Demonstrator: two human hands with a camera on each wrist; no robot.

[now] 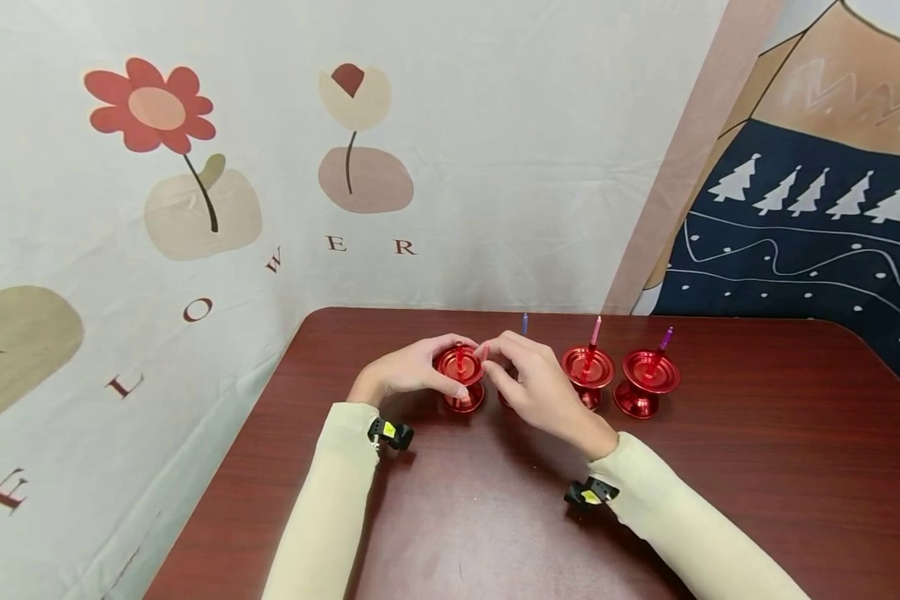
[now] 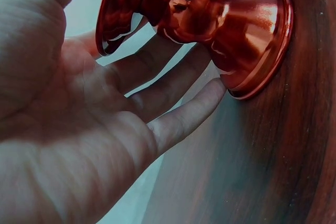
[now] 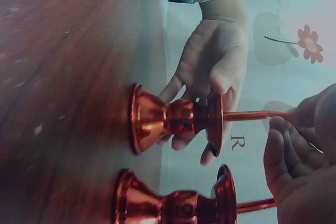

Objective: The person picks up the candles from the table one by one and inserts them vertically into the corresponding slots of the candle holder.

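A shiny red metal candle holder stands on the table, with a slim upright tube rising from its dish. My left hand holds it by the dish, thumb on the near side and fingers spread behind; in the left wrist view the fingers lie along its waist and base. Between thumb and fingertips my right hand pinches a thin pinkish-red candle. In the right wrist view the candle's end meets the tube's tip. Most of the candle is hidden by the fingers.
Behind my right hand, a similar holder is mostly hidden in the head view, its blue candle showing above. Farther right stand a holder with a pink candle and another with a purple candle.
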